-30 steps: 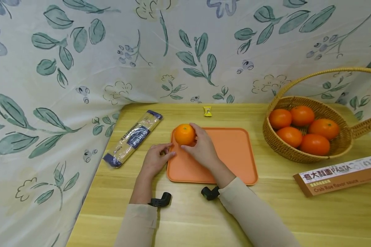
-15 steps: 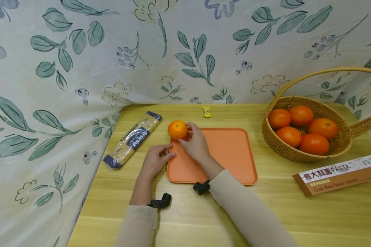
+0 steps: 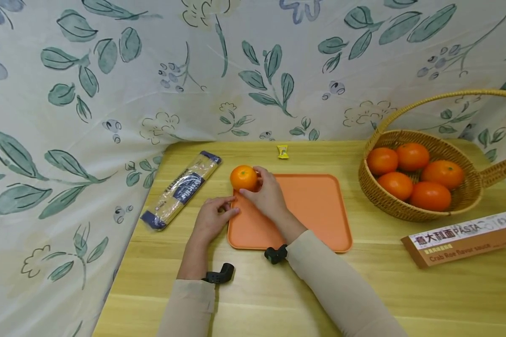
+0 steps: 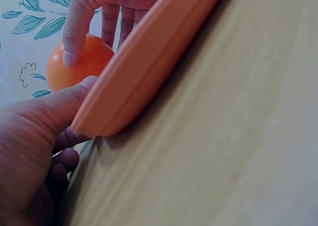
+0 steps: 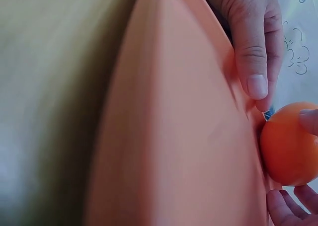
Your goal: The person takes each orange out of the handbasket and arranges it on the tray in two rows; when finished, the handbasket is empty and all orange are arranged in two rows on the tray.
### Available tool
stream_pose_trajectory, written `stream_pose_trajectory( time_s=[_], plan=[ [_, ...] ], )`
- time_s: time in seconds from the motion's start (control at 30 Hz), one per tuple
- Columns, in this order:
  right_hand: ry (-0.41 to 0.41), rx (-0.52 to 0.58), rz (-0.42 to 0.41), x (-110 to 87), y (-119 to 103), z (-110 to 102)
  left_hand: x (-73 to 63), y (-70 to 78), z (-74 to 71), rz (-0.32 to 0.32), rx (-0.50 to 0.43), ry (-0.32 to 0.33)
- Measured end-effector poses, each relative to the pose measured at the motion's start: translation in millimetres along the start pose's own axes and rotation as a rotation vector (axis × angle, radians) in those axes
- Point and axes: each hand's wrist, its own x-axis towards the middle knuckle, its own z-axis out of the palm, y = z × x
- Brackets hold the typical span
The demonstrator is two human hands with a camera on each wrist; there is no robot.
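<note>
In the head view, an orange (image 3: 243, 178) sits at the far left corner of a coral-coloured tray (image 3: 308, 206), overlapping its rim. My right hand (image 3: 267, 194) holds this fruit from its right side, thumb in front and fingers behind. The right wrist view shows the orange (image 5: 289, 144) between thumb and fingertips, close against the tray wall. At the tray's left edge, my left hand (image 3: 212, 217) pinches the rim. Its thumb (image 4: 74, 97) lies over the rim in the left wrist view, with the index finger curled under the outside.
A wicker basket (image 3: 417, 217) with several oranges stands at the right, its handle arching high. A pasta box (image 3: 468, 238) lies before it. Left of the tray is a packet of spaghetti (image 3: 181, 189). Near the back edge lies a small yellow wrapped candy (image 3: 283, 151).
My right hand has carried the orange a little left and back toward the tray's corner, then stayed almost still over the last half second. The left hand keeps its place.
</note>
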Motion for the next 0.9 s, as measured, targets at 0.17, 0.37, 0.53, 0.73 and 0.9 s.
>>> stream_pose_trajectory(
  time_s=[0.17,0.37,0.53,0.73,0.9],
  plan=[
    [-0.011,-0.013,0.020,-1.1,-1,-1,-1.1,0.5,0.9,-0.010,0.008,-0.004],
    [-0.026,-0.009,0.036,-2.3,-5,-8,-1.5,2.8,0.6,-0.024,0.004,-0.012],
    [-0.015,0.008,0.038,-4.2,-14,-20,-1.8,3.6,-0.4,-0.040,-0.004,-0.014],
    [-0.016,-0.024,0.032,-10.2,-14,-39,-1.6,2.9,-0.3,-0.030,-0.008,-0.003],
    [-0.017,-0.102,0.028,-19.6,-4,-56,-0.6,1.6,0.6,-0.014,-0.008,0.007]
  ],
)
